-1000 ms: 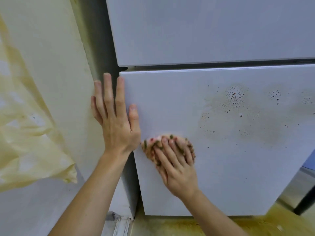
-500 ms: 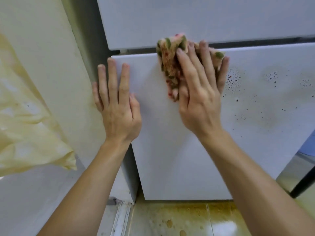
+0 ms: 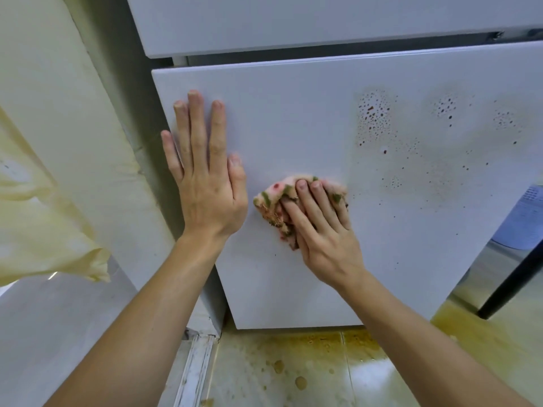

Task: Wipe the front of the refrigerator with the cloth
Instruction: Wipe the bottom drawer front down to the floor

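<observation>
Wiping of the refrigerator front, part done. The lower door [image 3: 293,118] looks clean over its left part, from the left edge to about the middle. The right part carries brown spots [image 3: 374,116] in several hazy patches, running on toward the right edge. By this showing, the left part is judged done and the spotted right part is still to be wiped. The upper door [image 3: 293,22] shows only as a plain strip, so its state cannot be judged.

The cloth [image 3: 271,198], bunched and patterned in pink and green, lies against the lower door near mid-height, just left of the nearest spots. The right hand [image 3: 326,233] covers it. Its fingers [image 3: 311,207] lie nearly straight over the cloth's right and near part and press it to the door. The cloth's left and far folds stick out past the fingertips. The thumb is hidden, so a pinch under the cloth cannot be ruled out.

The left hand [image 3: 205,183] holds nothing; it lies flat on the door by the left edge, fingers straight and slightly spread, just left of the cloth and not touching it.
</observation>
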Demonstrator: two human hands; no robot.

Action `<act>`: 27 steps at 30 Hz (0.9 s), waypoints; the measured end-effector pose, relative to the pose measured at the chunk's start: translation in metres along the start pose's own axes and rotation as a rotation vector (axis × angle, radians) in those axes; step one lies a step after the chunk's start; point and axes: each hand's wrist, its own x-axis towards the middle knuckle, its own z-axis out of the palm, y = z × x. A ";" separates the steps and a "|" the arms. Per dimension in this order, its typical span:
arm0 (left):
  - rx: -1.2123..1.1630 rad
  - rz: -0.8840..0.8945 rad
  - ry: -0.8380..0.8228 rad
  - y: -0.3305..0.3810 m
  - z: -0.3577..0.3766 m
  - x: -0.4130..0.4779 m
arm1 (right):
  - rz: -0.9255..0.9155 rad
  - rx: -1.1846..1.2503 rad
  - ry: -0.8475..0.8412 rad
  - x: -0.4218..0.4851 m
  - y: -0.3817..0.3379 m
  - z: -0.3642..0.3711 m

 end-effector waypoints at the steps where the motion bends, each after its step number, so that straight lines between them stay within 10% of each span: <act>1: 0.001 0.003 -0.019 0.000 -0.001 -0.002 | 0.001 0.018 0.014 0.011 0.001 -0.006; 8: -0.018 0.010 -0.032 0.009 -0.001 -0.003 | 0.209 0.021 0.348 0.127 0.023 -0.036; 21: -0.003 0.040 -0.036 0.005 0.003 0.002 | 0.111 -0.047 0.010 -0.023 0.016 -0.001; 27: 0.038 0.055 -0.039 0.008 0.003 0.001 | 0.251 -0.038 0.228 0.066 0.042 -0.038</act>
